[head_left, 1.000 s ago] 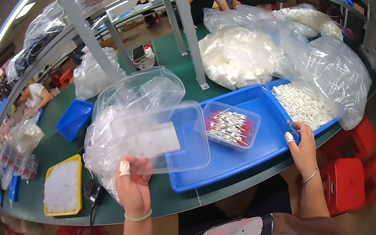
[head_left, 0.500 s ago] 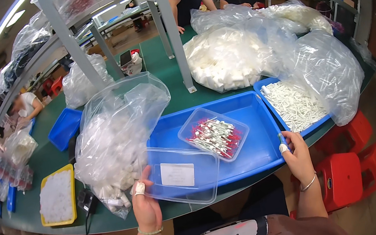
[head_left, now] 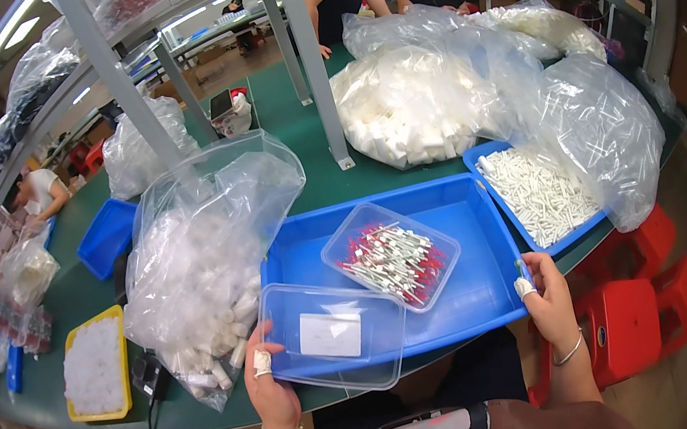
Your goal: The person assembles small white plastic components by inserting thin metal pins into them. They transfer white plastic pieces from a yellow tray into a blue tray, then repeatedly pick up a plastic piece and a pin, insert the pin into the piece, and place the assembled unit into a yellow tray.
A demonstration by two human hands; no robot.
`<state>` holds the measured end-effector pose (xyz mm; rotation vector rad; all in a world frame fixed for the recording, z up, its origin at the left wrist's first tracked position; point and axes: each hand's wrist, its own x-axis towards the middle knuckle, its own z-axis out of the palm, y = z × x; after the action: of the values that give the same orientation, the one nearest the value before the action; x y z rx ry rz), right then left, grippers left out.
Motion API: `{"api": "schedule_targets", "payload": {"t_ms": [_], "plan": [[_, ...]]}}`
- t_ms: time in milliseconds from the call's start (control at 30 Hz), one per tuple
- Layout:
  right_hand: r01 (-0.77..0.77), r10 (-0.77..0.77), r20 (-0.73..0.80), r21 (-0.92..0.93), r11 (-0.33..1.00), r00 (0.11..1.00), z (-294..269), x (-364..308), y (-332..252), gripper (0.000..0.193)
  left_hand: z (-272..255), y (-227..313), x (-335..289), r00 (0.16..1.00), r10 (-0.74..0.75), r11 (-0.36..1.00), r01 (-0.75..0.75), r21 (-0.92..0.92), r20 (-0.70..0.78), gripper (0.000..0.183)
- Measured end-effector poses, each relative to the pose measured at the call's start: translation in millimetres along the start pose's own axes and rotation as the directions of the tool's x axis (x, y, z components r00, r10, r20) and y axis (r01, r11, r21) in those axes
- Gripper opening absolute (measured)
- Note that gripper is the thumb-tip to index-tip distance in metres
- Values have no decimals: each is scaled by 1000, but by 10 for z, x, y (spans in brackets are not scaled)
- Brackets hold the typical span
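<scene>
A large blue tray lies at the front of the table. In it sits a clear plastic box of white sticks with dark red parts. A second clear plastic piece, shallow with a white label, lies tilted over the tray's front left corner and past its front edge. My left hand, its thumb wrapped in white, grips the tray's left corner beside this piece; its fingers are partly hidden. My right hand, also with a white-wrapped finger, is closed on the tray's right front corner.
Left of the tray stand a bag of white cylinders and a yellow tray. A blue bin of white tubes and large clear bags stand right. A grey post rises behind. Red stools are below.
The blue tray, with the box and clear piece, has come slightly nearer to me. Both hands have moved with it and keep their places at its corners.
</scene>
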<state>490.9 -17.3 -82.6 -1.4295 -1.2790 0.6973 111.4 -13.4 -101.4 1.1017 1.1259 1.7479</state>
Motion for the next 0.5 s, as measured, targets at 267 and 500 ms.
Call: {"api": "schedule_targets", "payload": {"t_ms": [267,500], "plan": [[-6,8,-15,141,990,1000,84,44,96,29,-71,-67,-9,1000,15,1000,-14,-19,20,28],[-32,29,28,112,993,999,91,133,42,29,-61,-61,-19,999,35,999,-36,-27,-13,25]]}}
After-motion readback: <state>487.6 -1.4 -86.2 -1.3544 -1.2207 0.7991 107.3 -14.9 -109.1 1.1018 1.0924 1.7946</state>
